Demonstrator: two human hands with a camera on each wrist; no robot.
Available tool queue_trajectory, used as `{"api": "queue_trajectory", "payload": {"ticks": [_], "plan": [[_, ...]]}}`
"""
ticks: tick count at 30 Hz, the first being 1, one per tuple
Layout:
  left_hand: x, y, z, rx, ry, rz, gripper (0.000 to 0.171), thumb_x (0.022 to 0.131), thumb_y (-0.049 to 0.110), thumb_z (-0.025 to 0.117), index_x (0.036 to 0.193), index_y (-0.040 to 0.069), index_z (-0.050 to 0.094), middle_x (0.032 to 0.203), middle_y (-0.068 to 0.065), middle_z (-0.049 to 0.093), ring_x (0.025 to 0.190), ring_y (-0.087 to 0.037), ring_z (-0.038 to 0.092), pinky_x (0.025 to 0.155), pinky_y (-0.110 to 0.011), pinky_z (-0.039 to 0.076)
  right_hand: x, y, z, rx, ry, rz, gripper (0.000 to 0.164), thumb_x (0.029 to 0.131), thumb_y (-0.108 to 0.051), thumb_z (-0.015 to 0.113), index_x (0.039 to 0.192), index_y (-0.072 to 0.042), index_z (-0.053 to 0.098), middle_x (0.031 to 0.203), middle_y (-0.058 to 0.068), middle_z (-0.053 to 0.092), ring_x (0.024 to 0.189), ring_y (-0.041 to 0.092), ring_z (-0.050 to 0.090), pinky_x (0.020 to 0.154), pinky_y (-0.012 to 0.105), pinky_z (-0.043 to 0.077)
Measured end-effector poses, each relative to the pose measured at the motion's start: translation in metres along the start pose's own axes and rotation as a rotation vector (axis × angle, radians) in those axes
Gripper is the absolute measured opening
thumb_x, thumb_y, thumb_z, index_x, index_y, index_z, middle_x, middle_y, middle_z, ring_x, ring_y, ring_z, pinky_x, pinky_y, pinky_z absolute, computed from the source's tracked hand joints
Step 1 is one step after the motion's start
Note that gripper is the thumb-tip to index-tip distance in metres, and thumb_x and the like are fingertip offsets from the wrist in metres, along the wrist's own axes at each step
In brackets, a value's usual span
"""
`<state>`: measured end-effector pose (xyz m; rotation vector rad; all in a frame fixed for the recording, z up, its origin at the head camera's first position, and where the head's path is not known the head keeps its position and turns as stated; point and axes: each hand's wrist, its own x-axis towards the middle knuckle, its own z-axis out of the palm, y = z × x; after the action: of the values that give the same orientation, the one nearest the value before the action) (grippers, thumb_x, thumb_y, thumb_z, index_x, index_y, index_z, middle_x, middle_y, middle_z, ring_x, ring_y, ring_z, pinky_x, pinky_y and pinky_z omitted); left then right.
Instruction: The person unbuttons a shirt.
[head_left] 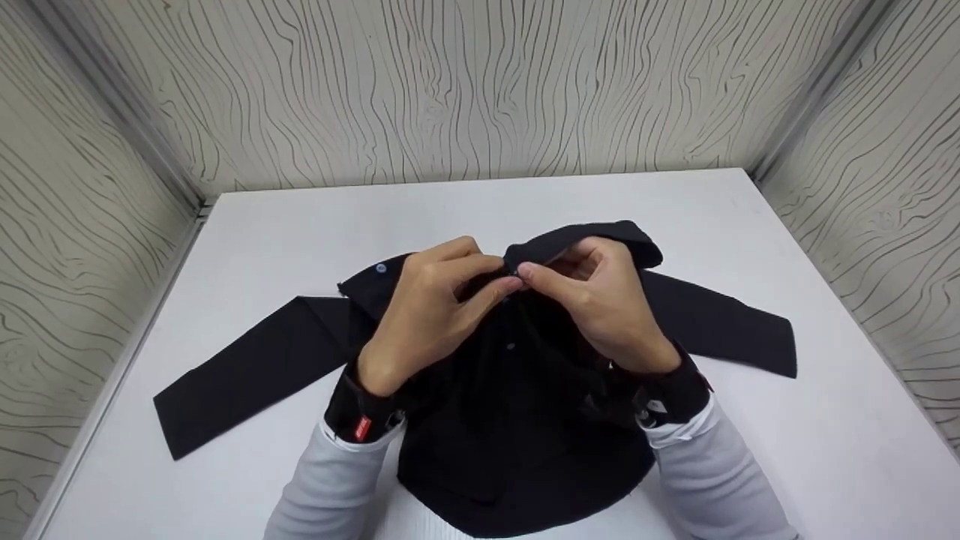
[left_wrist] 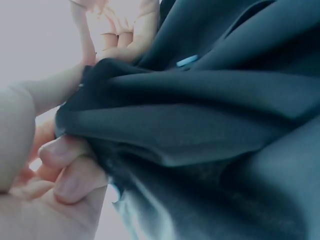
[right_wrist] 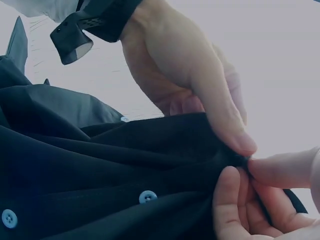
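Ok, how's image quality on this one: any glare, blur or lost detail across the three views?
Head: the black shirt swallows shadow detail around its middle; left wrist: hazy and soft, nearby fabric folds blurred, the right hand partly washed out; right wrist: bluish cast, buttons fairly sharp, pale background at right nearly featureless.
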<state>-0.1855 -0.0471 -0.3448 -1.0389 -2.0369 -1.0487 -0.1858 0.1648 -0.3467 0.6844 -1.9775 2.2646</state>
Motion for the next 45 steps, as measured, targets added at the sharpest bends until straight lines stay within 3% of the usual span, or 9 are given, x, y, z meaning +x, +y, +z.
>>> {"api": "queue_trajectory", "payload": {"ticks": [5, 12, 18, 29, 41, 45], "plan": [[-0.001, 0.006, -0.001, 0.091, -0.037, 0.033, 0.014, 0.098, 0.018, 0.072, 0.089, 0.008, 0.073, 0.076, 0.002, 0.049, 0.064, -0.009, 0.046, 0.059, -0.024, 0.041, 0.002, 0.002, -0.003, 0.011, -0.028, 0.017, 0.023, 0.087, -0.001, 0.080, 0.107, 0.008, 0.071, 0.103, 0.028, 0.071, 0.093, 0.039, 0.071, 0.081, 0.042, 0.059], [-0.002, 0.011, 0.002, 0.237, -0.036, 0.072, 0.011, 0.096, 0.012, 0.068, 0.088, 0.005, 0.069, 0.077, 0.000, 0.046, 0.066, -0.013, 0.045, 0.060, -0.026, 0.043, 0.003, 0.001, -0.004, -0.004, -0.047, 0.001, 0.022, 0.085, -0.002, 0.082, 0.105, 0.006, 0.074, 0.101, 0.027, 0.072, 0.092, 0.040, 0.071, 0.078, 0.041, 0.060], [-0.001, 0.010, 0.005, 0.279, -0.015, 0.065, 0.008, 0.094, 0.009, 0.066, 0.091, 0.003, 0.070, 0.080, -0.001, 0.049, 0.067, -0.014, 0.048, 0.061, -0.026, 0.045, 0.002, 0.001, -0.002, -0.032, -0.034, -0.016, 0.022, 0.085, -0.005, 0.084, 0.104, 0.003, 0.075, 0.100, 0.026, 0.072, 0.090, 0.039, 0.071, 0.075, 0.038, 0.060], [-0.001, 0.007, 0.004, 0.173, -0.041, 0.070, 0.009, 0.099, 0.011, 0.068, 0.095, 0.003, 0.071, 0.082, -0.001, 0.053, 0.072, -0.013, 0.052, 0.065, -0.026, 0.047, -0.001, -0.003, 0.001, -0.006, 0.023, 0.003, 0.024, 0.087, -0.005, 0.082, 0.102, 0.009, 0.069, 0.095, 0.028, 0.070, 0.086, 0.039, 0.071, 0.077, 0.046, 0.060], [0.000, -0.004, 0.011, 0.027, 0.074, 0.134, 0.007, 0.087, 0.008, 0.083, 0.086, 0.004, 0.078, 0.071, -0.001, 0.057, 0.061, -0.011, 0.052, 0.058, -0.022, 0.048, -0.003, -0.003, 0.006, -0.117, 0.076, -0.044, 0.017, 0.090, -0.005, 0.079, 0.100, 0.005, 0.069, 0.093, 0.022, 0.071, 0.084, 0.034, 0.072, 0.075, 0.037, 0.060], [0.000, -0.005, 0.012, -0.018, 0.082, 0.119, 0.009, 0.088, 0.012, 0.083, 0.086, 0.005, 0.078, 0.071, 0.000, 0.057, 0.061, -0.009, 0.051, 0.057, -0.022, 0.046, -0.003, -0.002, 0.008, -0.127, 0.106, -0.058, 0.017, 0.090, -0.004, 0.078, 0.100, 0.006, 0.069, 0.094, 0.021, 0.072, 0.084, 0.033, 0.072, 0.074, 0.035, 0.060]]}}
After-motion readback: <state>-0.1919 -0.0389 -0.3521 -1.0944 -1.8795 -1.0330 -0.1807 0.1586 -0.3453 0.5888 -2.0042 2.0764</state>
